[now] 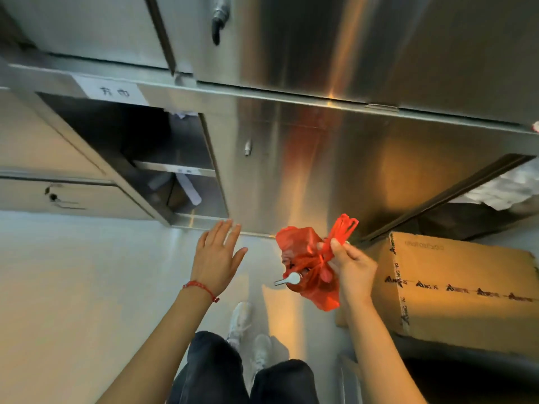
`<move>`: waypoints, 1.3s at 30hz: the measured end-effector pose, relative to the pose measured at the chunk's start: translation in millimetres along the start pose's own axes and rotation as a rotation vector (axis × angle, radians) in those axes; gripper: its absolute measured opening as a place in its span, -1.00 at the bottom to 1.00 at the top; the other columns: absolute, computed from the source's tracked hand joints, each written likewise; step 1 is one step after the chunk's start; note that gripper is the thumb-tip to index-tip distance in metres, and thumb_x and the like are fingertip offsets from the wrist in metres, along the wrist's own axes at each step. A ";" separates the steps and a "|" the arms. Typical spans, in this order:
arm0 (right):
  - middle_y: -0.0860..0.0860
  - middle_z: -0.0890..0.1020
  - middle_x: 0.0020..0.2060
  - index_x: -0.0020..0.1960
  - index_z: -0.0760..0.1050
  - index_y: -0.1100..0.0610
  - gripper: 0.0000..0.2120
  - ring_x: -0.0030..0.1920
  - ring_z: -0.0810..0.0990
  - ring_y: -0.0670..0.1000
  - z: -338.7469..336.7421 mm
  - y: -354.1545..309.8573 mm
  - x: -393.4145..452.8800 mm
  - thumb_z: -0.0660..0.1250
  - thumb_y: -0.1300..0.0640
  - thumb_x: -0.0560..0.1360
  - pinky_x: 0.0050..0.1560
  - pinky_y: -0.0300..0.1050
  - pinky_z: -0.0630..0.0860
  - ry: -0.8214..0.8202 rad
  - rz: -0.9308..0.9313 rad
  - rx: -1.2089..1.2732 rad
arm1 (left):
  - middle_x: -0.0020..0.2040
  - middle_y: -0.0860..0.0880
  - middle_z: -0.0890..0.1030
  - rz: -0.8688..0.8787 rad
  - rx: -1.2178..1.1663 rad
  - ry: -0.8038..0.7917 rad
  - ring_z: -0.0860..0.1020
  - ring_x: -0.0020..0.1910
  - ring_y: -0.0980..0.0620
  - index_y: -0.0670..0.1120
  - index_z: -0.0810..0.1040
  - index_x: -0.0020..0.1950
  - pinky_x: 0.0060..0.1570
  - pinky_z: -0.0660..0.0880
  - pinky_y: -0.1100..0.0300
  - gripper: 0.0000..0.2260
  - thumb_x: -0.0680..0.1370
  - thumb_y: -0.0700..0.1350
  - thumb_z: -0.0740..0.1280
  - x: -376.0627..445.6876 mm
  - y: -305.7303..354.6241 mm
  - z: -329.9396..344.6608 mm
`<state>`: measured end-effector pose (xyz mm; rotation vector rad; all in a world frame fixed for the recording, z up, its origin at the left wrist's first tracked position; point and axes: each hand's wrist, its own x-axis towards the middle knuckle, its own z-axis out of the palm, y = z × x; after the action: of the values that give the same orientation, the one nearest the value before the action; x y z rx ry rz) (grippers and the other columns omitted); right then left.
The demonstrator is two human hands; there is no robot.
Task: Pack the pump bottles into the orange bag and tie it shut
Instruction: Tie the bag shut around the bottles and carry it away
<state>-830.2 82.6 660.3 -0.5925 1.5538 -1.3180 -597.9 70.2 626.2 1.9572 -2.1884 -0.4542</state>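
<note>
The orange bag (306,269) hangs in the air, knotted at its neck, with its handles sticking up above the knot. My right hand (350,266) pinches the bag at the knot and carries it. A white pump head (290,279) pokes out of the bag's left side; the bottles inside are mostly hidden by the plastic. My left hand (217,255) is held out flat to the left of the bag, fingers spread, touching nothing. A red string bracelet sits on its wrist.
Stainless steel cabinets (291,147) fill the view ahead, with an open compartment (163,158) at left holding a shelf. A taped cardboard box (455,284) stands on the floor at right. My legs and white shoes (248,336) are below on a pale floor.
</note>
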 end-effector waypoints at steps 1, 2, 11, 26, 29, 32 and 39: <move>-0.03 0.69 -0.41 -0.35 0.67 0.05 -0.75 -0.34 0.64 -0.06 8.9 2.3 -3.7 0.34 0.23 0.46 -0.21 -0.20 0.60 -0.038 0.006 -0.015 | 0.40 -0.21 0.35 -0.045 -0.002 0.011 0.26 0.41 -0.20 -0.14 0.29 0.38 0.35 0.22 -0.12 -0.55 0.54 0.01 0.23 -11.0 -9.7 -3.2; -0.04 0.69 -0.41 -0.35 0.67 0.06 -0.76 -0.35 0.62 -0.06 16.9 4.1 -7.0 0.34 0.22 0.46 -0.22 -0.21 0.59 -0.069 0.009 -0.037 | 0.41 -0.21 0.34 -0.084 0.000 0.016 0.26 0.41 -0.19 -0.14 0.28 0.38 0.35 0.21 -0.12 -0.54 0.54 0.02 0.22 -20.6 -18.4 -6.3; -0.02 0.67 -0.45 -0.31 0.65 0.14 -0.80 -0.54 0.49 -0.13 121.4 37.5 -53.0 0.35 0.18 0.46 -0.45 -0.31 0.46 -0.346 0.051 -0.197 | 0.44 -0.19 0.28 -0.412 -0.035 0.123 0.19 0.44 -0.18 -0.13 0.24 0.41 0.37 0.17 -0.10 -0.54 0.55 0.02 0.18 -106.7 -119.3 -34.8; -0.03 0.71 -0.32 -0.20 0.65 0.14 -0.88 -0.19 0.66 -0.07 372.9 117.4 -194.8 0.35 0.17 0.46 -0.09 -0.18 0.55 -0.672 0.079 -0.417 | 0.29 -0.27 0.47 -0.771 -0.093 0.260 0.40 0.29 -0.30 -0.22 0.42 0.28 0.18 0.39 -0.21 -0.49 0.55 0.12 0.00 -244.8 -346.6 -110.5; -0.07 0.70 -0.33 -0.22 0.64 0.09 -0.87 -0.23 0.66 -0.13 424.6 130.4 -221.4 0.34 0.18 0.46 -0.17 -0.27 0.54 -0.743 0.093 -0.422 | 0.30 -0.28 0.45 -0.835 -0.077 0.325 0.39 0.30 -0.30 -0.22 0.41 0.29 0.19 0.38 -0.22 -0.59 0.50 -0.07 0.32 -262.7 -385.4 -119.0; 0.01 0.69 -0.28 -0.23 0.63 0.09 -0.87 -0.22 0.65 -0.05 475.8 140.7 -239.7 0.35 0.20 0.46 -0.13 -0.18 0.56 -0.785 0.092 -0.425 | 0.29 -0.28 0.46 -0.898 -0.072 0.343 0.40 0.29 -0.30 -0.23 0.42 0.28 0.18 0.39 -0.23 -0.57 0.46 -0.12 0.38 -273.0 -419.9 -129.3; 0.04 0.71 -0.30 -0.26 0.66 0.11 -0.86 -0.22 0.67 -0.02 598.3 168.2 -257.8 0.37 0.16 0.44 -0.26 -0.27 0.57 -0.928 0.182 -0.424 | 0.30 -0.28 0.46 -1.016 -0.057 0.395 0.40 0.29 -0.30 -0.22 0.42 0.28 0.19 0.38 -0.23 -0.57 0.46 -0.11 0.38 -264.7 -512.2 -153.2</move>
<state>-157.9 76.4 634.9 -1.1016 1.0442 -0.4249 -35.1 268.0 618.0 2.6991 -0.8312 -0.1950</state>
